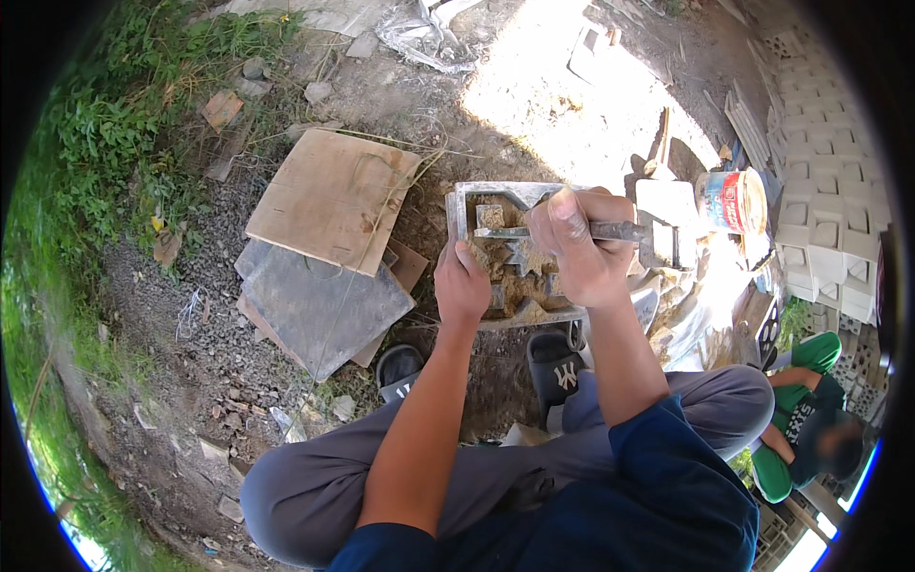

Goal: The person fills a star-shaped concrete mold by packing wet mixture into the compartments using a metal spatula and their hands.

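A grey mould with a raised rim lies on the ground in front of my feet. Inside it are blocky shapes and brown, sandy material. My left hand grips the mould's left side, thumb over the rim and the other fingers mostly hidden. Over the mould, my right hand is closed round a flat metal chisel-like bar. The bar lies roughly level, its narrow end pointing left above a block near the left rim, its other end sticking out right of my fist. Whether its tip touches the block I cannot tell.
Left of the mould, a plywood board overlaps dark flat sheets. A labelled bucket and a wooden-handled tool stand to the right. Pale hollow blocks are stacked beyond. Another person sits at lower right.
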Tool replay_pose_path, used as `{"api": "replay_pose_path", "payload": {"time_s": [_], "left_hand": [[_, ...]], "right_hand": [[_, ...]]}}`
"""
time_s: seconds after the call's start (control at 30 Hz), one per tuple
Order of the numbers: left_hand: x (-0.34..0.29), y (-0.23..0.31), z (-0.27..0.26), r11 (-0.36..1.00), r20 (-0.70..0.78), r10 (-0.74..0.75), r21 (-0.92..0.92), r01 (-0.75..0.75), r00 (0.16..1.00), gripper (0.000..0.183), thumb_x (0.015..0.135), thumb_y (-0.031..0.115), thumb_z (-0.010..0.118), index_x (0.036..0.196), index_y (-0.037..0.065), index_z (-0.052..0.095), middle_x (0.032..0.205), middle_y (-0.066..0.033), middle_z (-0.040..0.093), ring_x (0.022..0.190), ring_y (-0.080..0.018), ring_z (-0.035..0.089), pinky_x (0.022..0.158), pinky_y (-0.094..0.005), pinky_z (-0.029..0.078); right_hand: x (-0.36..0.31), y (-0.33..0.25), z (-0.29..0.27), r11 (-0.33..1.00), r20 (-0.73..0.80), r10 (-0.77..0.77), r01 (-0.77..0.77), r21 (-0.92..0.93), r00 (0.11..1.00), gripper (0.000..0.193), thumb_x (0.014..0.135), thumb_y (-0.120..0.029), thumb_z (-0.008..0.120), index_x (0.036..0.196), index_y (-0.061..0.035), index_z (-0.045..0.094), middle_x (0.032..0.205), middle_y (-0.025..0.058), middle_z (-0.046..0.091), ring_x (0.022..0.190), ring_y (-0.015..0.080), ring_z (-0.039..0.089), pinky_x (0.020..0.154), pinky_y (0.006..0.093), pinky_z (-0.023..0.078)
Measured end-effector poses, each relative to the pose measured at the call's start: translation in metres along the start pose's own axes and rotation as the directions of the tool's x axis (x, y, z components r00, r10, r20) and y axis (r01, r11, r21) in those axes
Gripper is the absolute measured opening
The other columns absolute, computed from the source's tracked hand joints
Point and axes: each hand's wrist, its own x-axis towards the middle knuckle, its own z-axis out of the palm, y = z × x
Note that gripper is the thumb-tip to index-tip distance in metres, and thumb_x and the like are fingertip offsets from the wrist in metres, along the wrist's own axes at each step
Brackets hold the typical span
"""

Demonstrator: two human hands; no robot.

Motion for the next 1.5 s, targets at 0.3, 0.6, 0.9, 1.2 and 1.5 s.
{"api": "replay_pose_path", "payload": {"time_s": [0.3, 0.6, 0.9, 1.2, 1.5], "left_hand": [[0.001, 0.003, -0.002, 1.0, 0.063, -0.019, -0.005, 0.02, 0.998, 0.047, 0.103, 0.021, 0.03, 0.136, -0.005, 0.051, 0.117, -0.0317, 0.061, 0.105, -0.0511, 0.057, 0.089, -0.0514, 0.047], [-0.001, 0.007, -0.006, 0.994, 0.084, -0.112, 0.022, 0.111, 0.99, 0.048, 0.103, 0.023, 0.03, 0.139, -0.003, 0.049, 0.122, -0.0299, 0.06, 0.111, -0.049, 0.055, 0.094, -0.0504, 0.045], [0.001, -0.001, 0.001, 0.997, 0.052, -0.071, -0.003, 0.071, 0.996, 0.045, 0.103, 0.021, 0.031, 0.138, 0.0, 0.051, 0.114, -0.0301, 0.062, 0.104, -0.0493, 0.057, 0.089, -0.0515, 0.047], [0.003, -0.005, 0.004, 0.999, 0.052, -0.01, -0.039, 0.012, 0.999, 0.041, 0.103, 0.022, 0.032, 0.125, -0.003, 0.057, 0.104, -0.0281, 0.063, 0.097, -0.0494, 0.057, 0.083, -0.0533, 0.046], [-0.001, 0.001, -0.001, 0.997, 0.076, -0.081, -0.012, 0.082, 0.994, 0.046, 0.103, 0.021, 0.031, 0.141, 0.001, 0.047, 0.116, -0.0291, 0.062, 0.103, -0.0487, 0.058, 0.087, -0.052, 0.047]], "right_hand": [[0.0, 0.005, 0.005, 0.993, 0.059, -0.027, 0.034, -0.114, 0.998, 0.049, 0.103, -0.017, 0.053, 0.059, -0.0032, 0.035, 0.051, -0.0018, 0.034, 0.046, 0.0082, 0.028, 0.044, 0.0303, 0.019], [0.002, 0.009, 0.013, 0.995, -0.005, -0.014, 0.014, -0.102, 1.0, 0.044, 0.101, -0.009, 0.053, 0.06, -0.0016, 0.036, 0.05, -0.0012, 0.036, 0.043, 0.0078, 0.028, 0.042, 0.0286, 0.02], [0.006, -0.004, 0.018, 0.974, 0.109, -0.186, 0.199, -0.113, 0.976, 0.044, 0.099, -0.009, 0.055, 0.059, 0.0012, 0.041, 0.048, 0.0009, 0.038, 0.042, 0.0101, 0.031, 0.04, 0.0298, 0.023], [0.01, -0.014, 0.034, 0.988, 0.008, -0.078, 0.078, -0.136, 0.997, 0.043, 0.101, -0.015, 0.058, 0.063, 0.0013, 0.047, 0.054, -0.0001, 0.043, 0.051, 0.0065, 0.032, 0.046, 0.0277, 0.025], [0.001, 0.01, 0.031, 0.986, -0.158, -0.007, -0.019, -0.163, 0.987, 0.042, 0.102, -0.019, 0.057, 0.066, -0.0044, 0.042, 0.056, -0.0049, 0.035, 0.051, 0.0051, 0.031, 0.046, 0.0264, 0.024]]}}
